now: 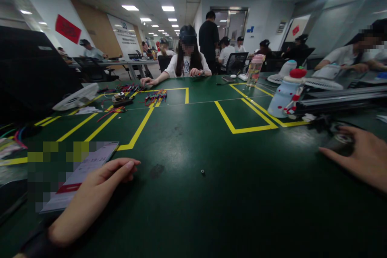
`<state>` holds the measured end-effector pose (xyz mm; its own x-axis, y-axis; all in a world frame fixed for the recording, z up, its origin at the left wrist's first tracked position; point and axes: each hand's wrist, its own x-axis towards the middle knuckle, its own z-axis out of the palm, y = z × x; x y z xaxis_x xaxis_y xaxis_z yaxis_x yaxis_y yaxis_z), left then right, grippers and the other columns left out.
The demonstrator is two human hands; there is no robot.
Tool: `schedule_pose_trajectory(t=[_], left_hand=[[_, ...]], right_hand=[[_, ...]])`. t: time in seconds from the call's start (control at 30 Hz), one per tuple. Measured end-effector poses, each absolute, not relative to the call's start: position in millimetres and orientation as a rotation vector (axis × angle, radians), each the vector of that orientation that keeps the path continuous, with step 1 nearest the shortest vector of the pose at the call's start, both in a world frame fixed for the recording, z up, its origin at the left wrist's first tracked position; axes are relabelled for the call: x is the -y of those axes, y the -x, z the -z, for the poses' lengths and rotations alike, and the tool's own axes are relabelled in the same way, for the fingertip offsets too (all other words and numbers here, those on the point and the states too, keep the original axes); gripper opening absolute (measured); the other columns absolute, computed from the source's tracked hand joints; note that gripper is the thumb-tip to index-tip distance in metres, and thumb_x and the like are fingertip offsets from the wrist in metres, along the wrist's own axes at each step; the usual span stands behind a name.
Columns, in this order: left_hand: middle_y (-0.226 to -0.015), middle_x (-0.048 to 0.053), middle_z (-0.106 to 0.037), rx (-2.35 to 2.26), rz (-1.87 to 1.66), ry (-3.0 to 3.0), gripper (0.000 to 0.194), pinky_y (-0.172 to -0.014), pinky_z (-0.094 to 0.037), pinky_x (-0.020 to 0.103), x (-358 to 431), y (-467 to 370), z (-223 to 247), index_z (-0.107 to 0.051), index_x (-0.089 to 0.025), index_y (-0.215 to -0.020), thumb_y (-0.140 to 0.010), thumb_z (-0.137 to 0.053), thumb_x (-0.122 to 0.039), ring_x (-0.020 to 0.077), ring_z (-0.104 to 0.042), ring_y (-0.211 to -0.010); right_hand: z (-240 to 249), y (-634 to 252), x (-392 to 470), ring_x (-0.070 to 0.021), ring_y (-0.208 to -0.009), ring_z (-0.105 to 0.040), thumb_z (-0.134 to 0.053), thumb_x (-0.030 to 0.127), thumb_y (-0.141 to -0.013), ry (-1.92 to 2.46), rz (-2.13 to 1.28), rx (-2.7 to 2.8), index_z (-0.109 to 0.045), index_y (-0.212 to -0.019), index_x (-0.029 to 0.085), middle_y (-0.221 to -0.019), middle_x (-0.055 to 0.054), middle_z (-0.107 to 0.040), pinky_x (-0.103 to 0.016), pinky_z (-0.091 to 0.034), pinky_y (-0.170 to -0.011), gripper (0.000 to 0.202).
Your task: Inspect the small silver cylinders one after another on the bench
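My left hand (113, 177) rests low over the table at the left, beside a pale sheet or booklet (90, 165) that its wrist partly covers. Its fingers are curled together and nothing shows in them. At the right edge my right hand (356, 153) has its thumb and fingers around a dark round object (341, 141), whose details are blurred. On the green table (187, 209), between the hands, lies a tiny metal ring-like part (202, 172).
Colored wire bundles (155, 96) and a small device (119, 97) lie at the back left, near a white fan (77, 96). A blue bottle (282, 96) and metal rails (341, 102) stand back right. Across the table sits a person (187, 62).
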<state>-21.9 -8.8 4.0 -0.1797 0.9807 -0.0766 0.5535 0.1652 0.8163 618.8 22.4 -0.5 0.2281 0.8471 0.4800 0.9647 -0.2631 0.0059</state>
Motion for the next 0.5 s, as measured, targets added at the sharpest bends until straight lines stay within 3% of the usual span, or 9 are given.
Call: schedule_pose_trajectory(t=[0.07, 0.1, 0.17, 0.23, 0.3, 0.4, 0.5], left_hand=[[-0.095, 0.005, -0.070, -1.846, -0.839, -1.476, 0.041, -0.083, -0.049, 0.036, 10, 17, -9, -0.065, -0.025, -0.105, -0.084, -0.051, -0.058, 0.0245, -0.064, -0.091], [-0.095, 0.005, -0.070, -1.854, -0.828, -1.483, 0.042, -0.083, -0.049, 0.037, 10, 15, -10, -0.064, -0.025, -0.105, -0.084, -0.051, -0.058, 0.0249, -0.064, -0.091], [-0.099, 0.004, -0.070, -1.863, -0.811, -1.506, 0.042, -0.083, -0.048, 0.036, 11, 14, -11, -0.064, -0.025, -0.105, -0.083, -0.052, -0.058, 0.0251, -0.064, -0.091], [-0.101, 0.003, -0.070, -1.866, -0.777, -1.554, 0.040, -0.084, -0.048, 0.036, 12, 15, -10, -0.064, -0.025, -0.105, -0.083, -0.053, -0.057, 0.0253, -0.064, -0.093], [-0.101, 0.003, -0.070, -1.876, -0.738, -1.612, 0.039, -0.084, -0.047, 0.035, 13, 15, -10, -0.065, -0.026, -0.105, -0.083, -0.053, -0.056, 0.0255, -0.064, -0.094], [-0.103, 0.003, -0.070, -1.889, -0.709, -1.672, 0.039, -0.085, -0.047, 0.035, 14, 15, -10, -0.066, -0.025, -0.105, -0.083, -0.053, -0.056, 0.0253, -0.064, -0.095], [-0.106, 0.003, -0.070, -1.886, -0.679, -1.683, 0.041, -0.087, -0.046, 0.035, 14, 17, -8, -0.064, -0.025, -0.106, -0.084, -0.050, -0.057, 0.0252, -0.064, -0.098]], right_hand=[[-8, -573, -23, -0.0425, -0.119, -0.044, -0.061, 0.070, -0.067, 1.995, 0.775, 1.793, -0.043, -0.135, 0.015, -0.128, -0.024, -0.049, -0.055, -0.038, -0.092, 0.090], [-13, -542, -23, -0.0399, -0.125, -0.039, -0.057, 0.066, -0.073, 1.857, 0.744, 1.899, -0.041, -0.138, 0.016, -0.133, -0.022, -0.045, -0.055, -0.033, -0.098, 0.083], [-21, -474, -25, -0.0285, -0.121, -0.044, -0.054, 0.059, -0.080, 1.519, 0.350, 2.215, -0.051, -0.128, 0.021, -0.128, -0.013, -0.051, -0.047, -0.035, -0.101, 0.061], [-23, -408, -29, -0.0212, -0.115, -0.047, -0.053, 0.056, -0.084, 1.340, -0.173, 2.434, -0.056, -0.124, 0.026, -0.127, -0.007, -0.052, -0.040, -0.040, -0.097, 0.050], [-20, -355, -35, -0.0197, -0.111, -0.048, -0.058, 0.056, -0.081, 1.163, -0.464, 2.530, -0.060, -0.121, 0.027, -0.123, -0.006, -0.053, -0.038, -0.040, -0.094, 0.049], [-13, -315, -43, -0.0177, -0.103, -0.048, -0.060, 0.049, -0.082, 1.016, -0.581, 2.565, -0.069, -0.102, 0.028, -0.111, -0.004, -0.058, -0.037, -0.039, -0.091, 0.030], [-14, -326, -41, -0.0142, -0.093, -0.051, -0.055, 0.040, -0.087, 1.072, -0.618, 2.499, -0.067, -0.092, 0.023, -0.099, -0.003, -0.060, -0.032, -0.041, -0.085, 0.021]])
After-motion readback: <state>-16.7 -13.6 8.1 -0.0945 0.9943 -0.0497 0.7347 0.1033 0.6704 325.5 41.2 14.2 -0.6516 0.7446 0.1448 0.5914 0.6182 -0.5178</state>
